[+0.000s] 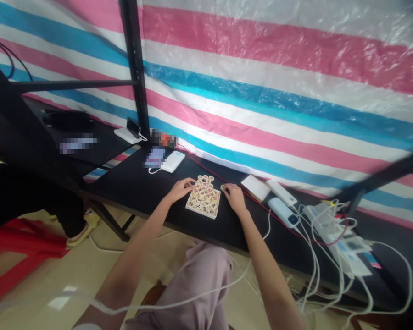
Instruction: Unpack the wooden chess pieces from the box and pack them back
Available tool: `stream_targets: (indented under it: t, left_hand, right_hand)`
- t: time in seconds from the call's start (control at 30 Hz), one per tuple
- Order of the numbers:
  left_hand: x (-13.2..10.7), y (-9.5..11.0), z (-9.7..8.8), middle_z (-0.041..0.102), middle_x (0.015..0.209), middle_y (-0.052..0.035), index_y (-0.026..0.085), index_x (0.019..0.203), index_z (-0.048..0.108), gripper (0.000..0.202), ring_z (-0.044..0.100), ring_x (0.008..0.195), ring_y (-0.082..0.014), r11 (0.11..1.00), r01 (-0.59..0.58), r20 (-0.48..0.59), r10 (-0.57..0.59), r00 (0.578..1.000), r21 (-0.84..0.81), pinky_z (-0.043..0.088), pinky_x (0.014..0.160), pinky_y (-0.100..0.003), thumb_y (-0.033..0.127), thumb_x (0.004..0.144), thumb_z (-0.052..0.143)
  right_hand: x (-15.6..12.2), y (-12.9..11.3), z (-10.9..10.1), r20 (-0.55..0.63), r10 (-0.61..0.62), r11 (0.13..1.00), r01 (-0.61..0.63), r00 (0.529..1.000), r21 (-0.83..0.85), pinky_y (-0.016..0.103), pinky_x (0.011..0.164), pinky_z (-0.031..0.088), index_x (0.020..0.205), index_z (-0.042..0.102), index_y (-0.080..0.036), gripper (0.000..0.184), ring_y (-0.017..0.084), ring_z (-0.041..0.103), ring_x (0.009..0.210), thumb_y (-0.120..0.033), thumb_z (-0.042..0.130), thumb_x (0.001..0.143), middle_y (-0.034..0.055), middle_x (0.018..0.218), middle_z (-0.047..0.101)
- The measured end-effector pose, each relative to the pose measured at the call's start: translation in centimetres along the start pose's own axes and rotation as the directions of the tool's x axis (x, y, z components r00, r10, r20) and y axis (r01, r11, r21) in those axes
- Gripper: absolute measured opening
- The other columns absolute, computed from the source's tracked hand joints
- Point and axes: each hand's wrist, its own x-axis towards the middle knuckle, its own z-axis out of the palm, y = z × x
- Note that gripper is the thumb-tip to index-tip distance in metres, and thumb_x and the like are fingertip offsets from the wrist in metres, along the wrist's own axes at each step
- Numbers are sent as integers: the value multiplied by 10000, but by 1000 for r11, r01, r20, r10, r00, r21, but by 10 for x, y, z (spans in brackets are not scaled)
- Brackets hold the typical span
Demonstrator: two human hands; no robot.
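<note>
A shallow cream tray lies on the black tabletop in front of me, filled with rows of round Chinese chess pieces. Those nearer me carry dark characters; the farther ones carry red. Several more red-marked pieces lie beyond the tray's far edge. At the tray's far left side is my left hand, its fingers bent and the tips close to the pieces; what they pinch, if anything, is too small to make out. Right of the tray, my right hand pinches one pale Chinese chess piece.
A white power bank and a blurred-out phone lie at the back left. On the right are a white box, two more power banks and tangled cables. A red cable crosses the table. Another person's foot shows at left.
</note>
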Motion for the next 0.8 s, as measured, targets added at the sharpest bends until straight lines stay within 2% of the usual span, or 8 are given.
stream_targets:
  t: [0.13,0.23,0.37,0.43,0.5,0.63,0.8]
  left_hand:
    - [2,-4,2,618,749,-5,206,1045,640,318,558,714,-153,1000,6,3,-6,1000,3,433,719,-270,381,798,544]
    - [2,-5,2,619,749,-3,205,1038,642,308,557,701,-147,1000,-9,2,9,1000,7,432,717,-269,371,795,550]
    - [0,-3,2,610,728,0,196,1031,641,301,553,689,-145,999,-30,-12,30,999,17,431,705,-265,361,797,547]
    - [0,-1,2,611,725,1,191,1030,640,300,552,685,-143,999,-27,-12,27,1000,17,430,703,-263,354,797,546]
    - [0,-1,2,608,714,4,187,1030,639,300,551,676,-141,1000,-17,-10,18,1000,8,429,699,-261,349,795,548]
    - [0,-1,2,602,700,11,190,1029,639,296,544,656,-134,1000,-16,-4,16,1000,-6,425,691,-254,344,791,553]
    - [0,0,2,596,692,9,183,1026,640,304,543,661,-137,1000,-22,-12,22,1000,-9,424,688,-255,353,792,547]
  right_hand:
    - [-11,-11,-21,-32,45,996,-42,998,79,324,815,355,896,650,-213,197,191,601,901,-334,495,885,31,963,696]
    - [-15,-43,-31,-57,47,980,-35,997,196,320,807,334,976,638,-242,196,158,621,782,-360,522,871,8,906,704]
    - [-17,-97,-29,-8,-131,971,130,991,200,326,830,285,999,616,-262,173,146,618,778,-349,532,876,-12,846,707]
    - [-16,-113,-23,0,-187,971,184,982,151,336,831,265,959,617,-251,152,159,609,786,-354,558,864,-5,827,705]
    - [-13,-120,-17,3,-202,974,200,979,110,345,823,251,905,621,-235,135,171,596,798,-352,570,859,7,826,702]
    - [-12,-120,-6,14,-241,969,239,970,62,358,822,238,839,623,-215,138,186,560,871,-333,558,869,26,864,695]
    - [-20,-121,-1,-26,-263,965,263,965,16,366,818,238,829,644,-212,174,206,490,997,-345,544,877,41,1012,662]
